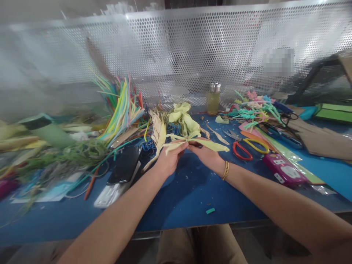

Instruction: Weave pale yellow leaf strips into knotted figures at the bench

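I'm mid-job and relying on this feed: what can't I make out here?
All in the head view:
- Underside of the pale strips at the pinch: hidden by the left hand and right hand.
- Markings on the purple box: too small and blurred.
- Purple thing at far left: blurred, cut off by the left edge.
- Whatever is behind the mesh: mostly masked by it.
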{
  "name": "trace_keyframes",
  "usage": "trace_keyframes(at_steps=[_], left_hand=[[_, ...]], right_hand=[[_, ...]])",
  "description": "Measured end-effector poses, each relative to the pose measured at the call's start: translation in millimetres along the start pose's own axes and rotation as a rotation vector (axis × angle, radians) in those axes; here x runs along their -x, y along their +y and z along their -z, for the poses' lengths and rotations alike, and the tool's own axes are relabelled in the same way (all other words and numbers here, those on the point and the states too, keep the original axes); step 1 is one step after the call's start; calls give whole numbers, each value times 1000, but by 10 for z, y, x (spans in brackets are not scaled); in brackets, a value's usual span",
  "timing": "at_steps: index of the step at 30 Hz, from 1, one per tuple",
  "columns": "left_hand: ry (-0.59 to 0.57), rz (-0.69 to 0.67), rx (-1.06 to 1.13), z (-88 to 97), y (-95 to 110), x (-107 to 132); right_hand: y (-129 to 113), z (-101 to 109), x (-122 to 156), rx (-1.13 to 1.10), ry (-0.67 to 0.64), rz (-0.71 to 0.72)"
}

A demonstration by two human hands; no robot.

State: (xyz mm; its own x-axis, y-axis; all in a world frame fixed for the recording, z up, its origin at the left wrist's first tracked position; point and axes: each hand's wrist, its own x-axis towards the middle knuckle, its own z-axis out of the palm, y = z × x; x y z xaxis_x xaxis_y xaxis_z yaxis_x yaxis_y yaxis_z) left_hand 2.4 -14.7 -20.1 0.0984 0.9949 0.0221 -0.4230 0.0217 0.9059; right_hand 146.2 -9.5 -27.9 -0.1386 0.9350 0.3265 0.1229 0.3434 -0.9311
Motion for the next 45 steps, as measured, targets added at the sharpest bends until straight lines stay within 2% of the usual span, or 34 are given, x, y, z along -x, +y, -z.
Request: trace_keyframes(at_steps=[3,8,10,13,16,19,22,31,35,41,45], left_hand=[[17,-62,9,8,19,-17],[20,-112,-45,59,58,-49],[17,-117,-48,65,69,-51],[31,-100,-2,48,89,-42],[28,-21,67,18,116,-21],[-35,83,144,4,143,0],[-59,120,176,15,151,4],[63,-10,141,116,209,-102],[40,-55,155,134,253,-121],[6,-34,139,80,216,-77],[4,-84,123,61,176,-65]], right_hand=[[-22,34,5,84,2,106],[-111,89,68,319,147,252],[-153,112,89,367,166,305],[-198,149,98,396,96,454],[-221,179,98,434,24,563],[-233,193,103,431,-3,567],[-235,194,107,401,-7,576],[-226,176,110,523,-20,707],[-235,172,100,570,-41,786],[-209,172,68,679,84,830],[-182,179,54,717,91,868]])
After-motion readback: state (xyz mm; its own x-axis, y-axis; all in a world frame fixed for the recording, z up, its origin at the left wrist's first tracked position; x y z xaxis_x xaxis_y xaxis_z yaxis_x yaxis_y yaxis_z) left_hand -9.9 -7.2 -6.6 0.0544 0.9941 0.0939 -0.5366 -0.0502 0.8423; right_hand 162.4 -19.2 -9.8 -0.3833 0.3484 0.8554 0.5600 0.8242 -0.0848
